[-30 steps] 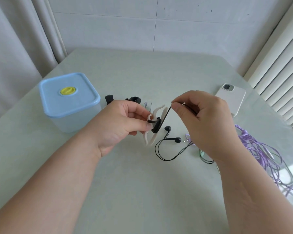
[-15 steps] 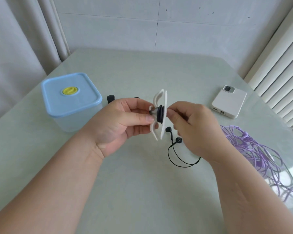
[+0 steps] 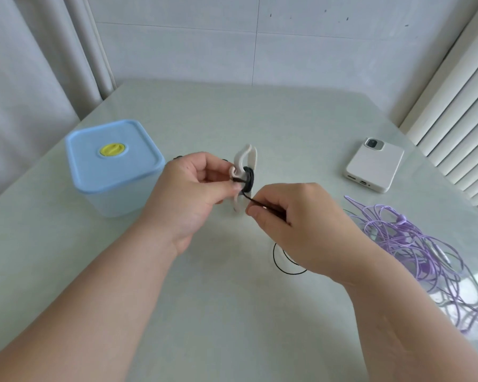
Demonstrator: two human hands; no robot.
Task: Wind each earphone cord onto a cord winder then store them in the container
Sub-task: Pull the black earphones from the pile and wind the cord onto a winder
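My left hand [image 3: 193, 194] pinches a white cord winder [image 3: 246, 161] upright above the table, with several turns of black earphone cord [image 3: 248, 180] around its middle. My right hand [image 3: 298, 224] grips the same black cord just below and right of the winder, pulled taut. A loose loop of this cord [image 3: 280, 267] lies on the table under my right wrist; the earbuds are hidden. The container [image 3: 113, 166], clear with a closed blue lid and yellow knob, stands at the left.
A tangle of purple earphone cords [image 3: 414, 244] lies at the right. A white phone [image 3: 374, 168] rests face down at the back right. Small dark objects behind my left hand are mostly hidden. A curtain hangs left, a radiator stands right.
My right hand has swung from above the winder, past its side, to below it, carrying the black cord around. More cord sits on the winder and the loose loop is shorter.
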